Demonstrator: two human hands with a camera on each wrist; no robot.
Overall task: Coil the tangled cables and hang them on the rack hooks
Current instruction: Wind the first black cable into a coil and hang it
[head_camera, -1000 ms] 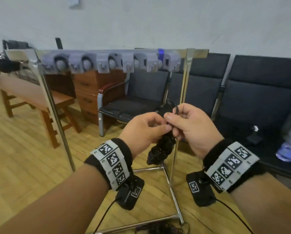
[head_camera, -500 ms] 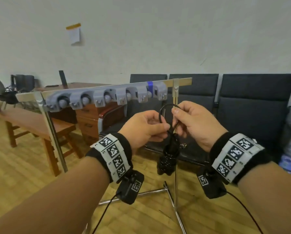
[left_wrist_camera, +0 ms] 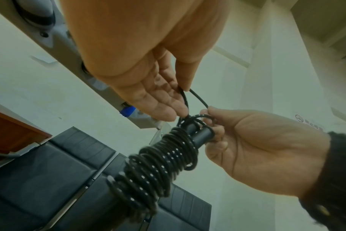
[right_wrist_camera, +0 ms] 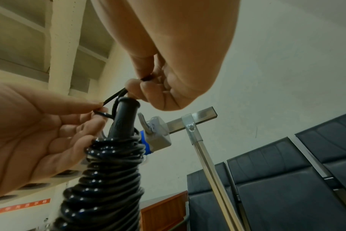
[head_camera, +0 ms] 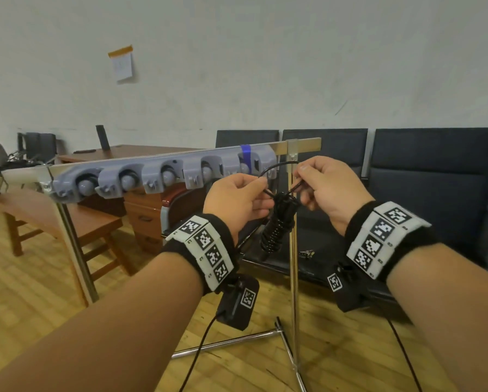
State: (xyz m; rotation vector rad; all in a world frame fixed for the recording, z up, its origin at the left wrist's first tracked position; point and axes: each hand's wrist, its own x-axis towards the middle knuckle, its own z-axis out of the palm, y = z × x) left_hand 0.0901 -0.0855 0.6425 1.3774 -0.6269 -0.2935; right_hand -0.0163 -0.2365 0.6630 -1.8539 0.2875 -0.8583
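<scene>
Wide first: I've got the rack (head_camera: pixel 163 162) running across in front of me, a metal bar on a thin stand, with its row of grey hooks (head_camera: pixel 166 176) facing me. Right at its near end, by the blue tape, sits the last hook (head_camera: pixel 267 165), and that's my target as I read it.

Down to the cable bundle (head_camera: pixel 276 233): black cord wound tight round a dark core, hanging almost straight down, long axis vertical, just below and in front of that end hook.

Above it, a small loop (head_camera: pixel 279 166) of cord arches up. My left hand (head_camera: pixel 237 199) pinches the loop's left leg between thumb and fingertips; my right hand (head_camera: pixel 327 185) pinches the right leg, its lower fingers curled against the core's top. Both grips narrow, both on the cord.

The loop sits level with the hook and just in front; left hand is nearer. I'd judge a short push forward slips it on.
</scene>
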